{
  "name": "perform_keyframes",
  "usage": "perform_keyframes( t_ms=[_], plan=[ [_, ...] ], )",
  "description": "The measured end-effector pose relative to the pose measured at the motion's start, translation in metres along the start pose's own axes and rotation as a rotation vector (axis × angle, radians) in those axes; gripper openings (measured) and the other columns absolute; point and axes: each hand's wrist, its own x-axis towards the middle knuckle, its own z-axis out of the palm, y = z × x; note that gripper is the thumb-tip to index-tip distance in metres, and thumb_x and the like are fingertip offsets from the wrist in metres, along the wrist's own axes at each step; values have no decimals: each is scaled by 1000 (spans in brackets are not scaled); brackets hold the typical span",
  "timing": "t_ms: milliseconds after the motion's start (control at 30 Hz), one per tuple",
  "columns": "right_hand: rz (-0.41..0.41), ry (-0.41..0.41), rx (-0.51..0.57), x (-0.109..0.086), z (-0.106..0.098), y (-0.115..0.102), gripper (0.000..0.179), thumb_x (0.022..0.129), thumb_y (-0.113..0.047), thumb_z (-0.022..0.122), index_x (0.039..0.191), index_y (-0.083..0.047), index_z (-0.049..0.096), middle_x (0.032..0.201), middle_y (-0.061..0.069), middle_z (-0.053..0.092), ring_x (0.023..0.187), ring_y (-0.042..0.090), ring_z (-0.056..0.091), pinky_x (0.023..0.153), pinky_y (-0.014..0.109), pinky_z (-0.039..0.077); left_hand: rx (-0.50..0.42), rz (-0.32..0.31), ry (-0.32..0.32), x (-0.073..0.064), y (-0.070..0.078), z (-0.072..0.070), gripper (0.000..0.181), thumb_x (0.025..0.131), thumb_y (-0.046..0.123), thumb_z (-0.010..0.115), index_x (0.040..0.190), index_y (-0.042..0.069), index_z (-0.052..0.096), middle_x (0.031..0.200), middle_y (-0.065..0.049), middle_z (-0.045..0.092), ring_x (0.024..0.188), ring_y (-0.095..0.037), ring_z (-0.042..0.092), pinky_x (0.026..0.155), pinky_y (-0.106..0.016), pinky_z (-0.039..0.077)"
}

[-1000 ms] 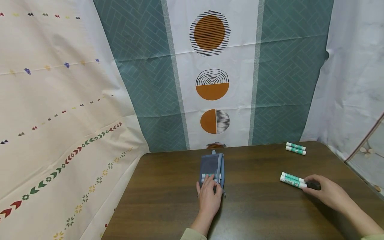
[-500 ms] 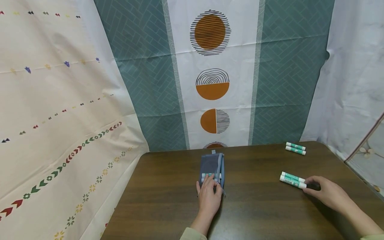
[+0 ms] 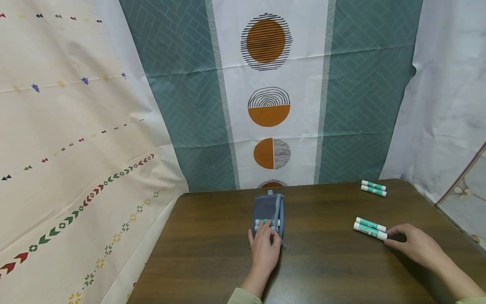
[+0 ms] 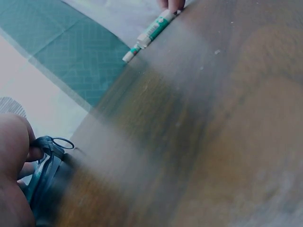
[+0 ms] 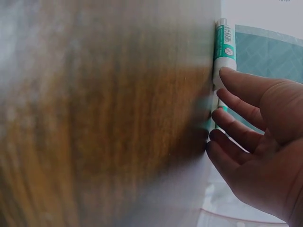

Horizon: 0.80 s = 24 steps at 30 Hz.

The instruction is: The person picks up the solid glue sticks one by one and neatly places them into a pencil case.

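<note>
A grey-blue zip pouch [image 3: 263, 207] lies on the brown table, and a green-and-white tube shows through its front. Over its near end, my left hand [image 3: 264, 253] pinches the edge between thumb and finger. The zip's ring pull [image 4: 64, 142] sticks out there in the left wrist view. On the right, two green-and-white glue sticks lie side by side, a far one [image 3: 371, 224] and a near one [image 3: 370, 231]. My right hand [image 3: 417, 247] is at their right ends. Its thumb touches the near stick's white end [image 5: 224, 65], the other fingers loosely bent.
Two more glue sticks [image 3: 373, 188] lie together near the table's back right corner. The brown table [image 3: 319, 261] ends against a patterned cloth [image 3: 269, 93] at the back. A cream cloth [image 3: 95, 169] hangs along the left side.
My right hand has loosened slightly at the ends of the two glue sticks, and the gap between the sticks looks a little wider. My left hand and the pouch stay put.
</note>
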Motion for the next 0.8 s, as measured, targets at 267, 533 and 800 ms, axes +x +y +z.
perform_keyframes(
  t_ms=[267,533,800],
  plan=[
    [-3,11,-12,-1,2,0,35,93,-35,89,107,-5,80,118,32,71,113,59,66,82,71,54,-3,-4,0,-1,1,-1,23,98,9,70,79,18,62,145,-12,72,146,-38,58,122,-81,22],
    [-10,17,-14,-1,2,0,33,94,-35,88,107,-5,80,120,33,70,114,60,65,84,73,53,-7,12,20,-1,2,0,23,98,8,71,79,18,62,144,-13,72,145,-40,59,120,-82,23],
    [-1,4,-15,-2,1,-2,32,96,-35,87,108,-5,81,120,33,69,114,59,65,85,72,53,-14,6,7,-1,3,-1,25,99,8,70,79,18,60,146,-13,71,147,-39,58,122,-81,20]
  ],
)
